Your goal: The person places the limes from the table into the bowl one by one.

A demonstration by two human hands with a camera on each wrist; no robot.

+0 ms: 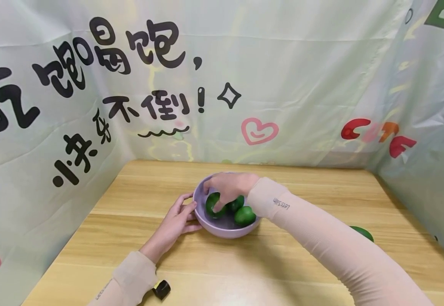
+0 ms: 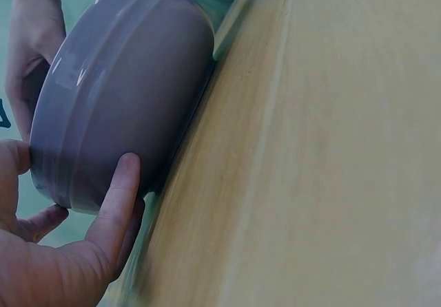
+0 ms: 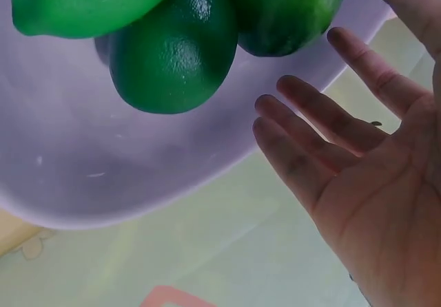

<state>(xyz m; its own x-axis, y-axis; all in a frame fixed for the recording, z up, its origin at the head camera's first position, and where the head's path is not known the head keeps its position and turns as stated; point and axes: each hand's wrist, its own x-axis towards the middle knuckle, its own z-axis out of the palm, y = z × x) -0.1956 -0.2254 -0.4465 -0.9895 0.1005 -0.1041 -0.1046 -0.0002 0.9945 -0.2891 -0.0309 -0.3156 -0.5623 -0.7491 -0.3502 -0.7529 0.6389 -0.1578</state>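
Observation:
A light purple bowl (image 1: 227, 232) stands on the wooden table with several green fruits in it. One lime-like fruit (image 1: 245, 216) is bright green; another (image 3: 172, 56) is darker and glossy. Beside them lies a rounder dark green fruit (image 3: 286, 11) with paler streaks. My left hand (image 1: 177, 216) touches the bowl's left outer side, its fingers spread and fairly straight against the wall. Over the bowl reaches my right hand (image 1: 231, 187), its thumb in front of the rounder fruit in the head view. The right wrist view shows this hand's (image 3: 386, 162) fingers extended, not wrapped round anything.
Another green fruit (image 1: 362, 233) lies on the table at the right, partly hidden by the right forearm. A small black object (image 1: 162, 290) sits beside the left sleeve. Printed cloth (image 1: 302, 85) walls the table (image 1: 130, 225) at the back and sides.

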